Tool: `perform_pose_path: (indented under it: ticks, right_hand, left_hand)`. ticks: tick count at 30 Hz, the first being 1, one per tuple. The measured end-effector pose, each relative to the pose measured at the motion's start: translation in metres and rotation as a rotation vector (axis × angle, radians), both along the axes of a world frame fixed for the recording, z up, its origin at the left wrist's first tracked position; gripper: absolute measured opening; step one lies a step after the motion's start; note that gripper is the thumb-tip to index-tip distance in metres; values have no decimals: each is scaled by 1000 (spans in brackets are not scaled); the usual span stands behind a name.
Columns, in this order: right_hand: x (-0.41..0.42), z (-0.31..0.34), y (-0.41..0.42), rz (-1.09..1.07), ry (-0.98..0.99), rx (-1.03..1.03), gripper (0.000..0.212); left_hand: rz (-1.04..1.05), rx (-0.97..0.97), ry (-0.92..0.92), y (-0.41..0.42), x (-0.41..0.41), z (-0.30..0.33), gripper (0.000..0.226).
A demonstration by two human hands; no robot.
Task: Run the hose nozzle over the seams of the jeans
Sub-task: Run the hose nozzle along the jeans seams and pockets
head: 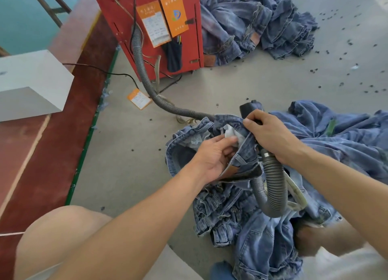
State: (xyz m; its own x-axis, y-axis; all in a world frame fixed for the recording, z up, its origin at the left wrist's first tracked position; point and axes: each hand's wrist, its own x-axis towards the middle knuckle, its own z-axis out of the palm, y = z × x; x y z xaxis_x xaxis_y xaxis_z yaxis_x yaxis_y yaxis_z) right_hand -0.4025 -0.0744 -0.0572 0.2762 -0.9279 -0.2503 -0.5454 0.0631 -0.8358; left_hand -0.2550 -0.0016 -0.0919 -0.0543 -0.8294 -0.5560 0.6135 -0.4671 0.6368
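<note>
I'm looking down at a grey floor (pixel 147 174) that fills most of the view, with a red machine cabinet (pixel 159 17) standing at the far side, orange tags hanging on its front. Right of it, far back, I see a heap of jeans (pixel 262 23); a second spread of denim lies at the near right. On the left sits a white box (pixel 31 84) on a red-brown strip of floor. From the cabinet the grey ribbed hose (pixel 138 55) snakes down and rightward across the floor, then loops up near my right forearm. The jeans (pixel 237 153) I'm working on sit in the centre, bunched at the waistband, held up off the pile between my two hands. My right hand (pixel 270 137) has its fingers curled round the black hose nozzle (pixel 248 109), whose head pokes out just beyond the waistband edge, touching the denim there. My left hand (pixel 212 156) pinches the inside of the waistband, thumb and fingers closed on the white pocket lining (pixel 231 132). Small dark bits (pixel 344 30) dot the floor, thickest at the far right.
</note>
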Motion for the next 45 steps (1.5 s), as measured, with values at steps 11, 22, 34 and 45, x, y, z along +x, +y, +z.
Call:
perform_pose_path:
  ticks: [11, 22, 34, 45]
  right_hand:
    - [-2, -11, 4, 171, 15, 125, 15]
    - [-18, -6, -7, 124, 203, -118, 46]
    - [-35, 42, 21, 452, 291, -121, 45]
    - [-38, 50, 10, 501, 319, -101, 32]
  left_hand:
    - [-31, 97, 50, 7, 3, -7, 39]
    - [66, 23, -300, 7, 2, -25, 15]
    - [252, 157, -22, -13, 25, -21, 25]
    - [196, 92, 7, -7, 24, -20, 26]
